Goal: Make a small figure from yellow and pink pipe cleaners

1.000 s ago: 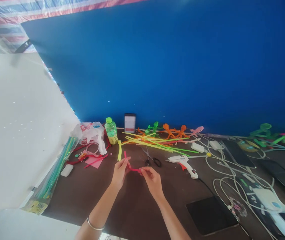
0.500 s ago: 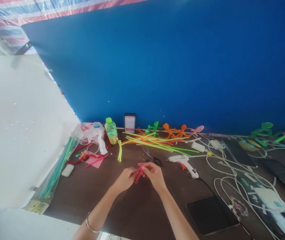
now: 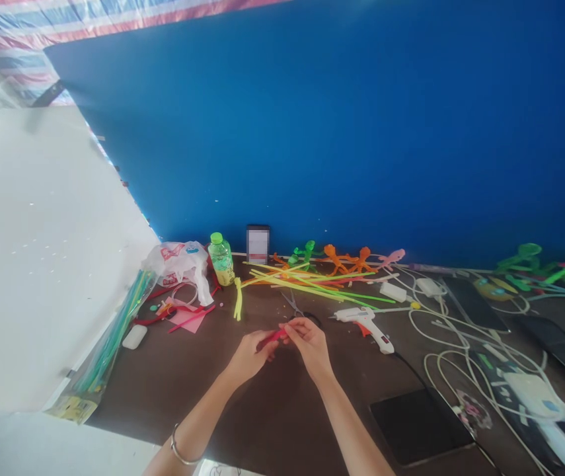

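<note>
Both hands, left hand (image 3: pixel 248 356) and right hand (image 3: pixel 310 341), pinched together on a folded pink pipe cleaner (image 3: pixel 272 336) just above the counter (image 3: pixel 272 410) (shaping seemingly early, no figure formed yet).

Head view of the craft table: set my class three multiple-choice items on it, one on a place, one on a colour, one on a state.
1. Where does the glue gun lie?
A. right of both hands
B. left of the bottle
C. in the plastic bag

2. What colour is the bottle cap?
A. red
B. green
C. white

3. How is the pink pipe cleaner held?
A. lying loose on the table
B. by the left hand alone
C. pinched between both hands

Answers:
1 A, it lies on the table right of the right hand.
2 B, the cap is bright green.
3 C, the left hand and the right hand meet on it.
</note>
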Motion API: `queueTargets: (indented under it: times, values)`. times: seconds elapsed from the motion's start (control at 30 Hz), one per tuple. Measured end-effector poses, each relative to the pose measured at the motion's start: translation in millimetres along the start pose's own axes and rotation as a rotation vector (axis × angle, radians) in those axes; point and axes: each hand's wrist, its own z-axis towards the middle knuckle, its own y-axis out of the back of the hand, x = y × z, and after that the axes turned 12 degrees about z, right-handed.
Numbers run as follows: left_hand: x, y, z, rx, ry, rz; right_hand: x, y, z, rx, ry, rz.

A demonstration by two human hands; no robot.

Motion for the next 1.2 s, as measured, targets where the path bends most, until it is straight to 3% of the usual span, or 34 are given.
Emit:
queueTargets:
  times: [0.17, 0.3, 0.93, 1.2]
  values:
    - [11, 0.3, 6, -0.041, 0.166, -0.397, 5, -5, -3, -0.016, 0.005, -0.016]
    - [19, 0.4, 9, -0.069, 0.178, -0.533, 7, -5, -5, -0.029, 0.027, -0.044]
    - [7, 8.8, 3, -0.184, 0.099, -0.353, 11, 0, -12, -0.043, 0.117, -0.052]
    - [3, 6.2, -1, -0.303, 0.085, -0.281, 6, -2, -13, -0.066, 0.134, -0.022]
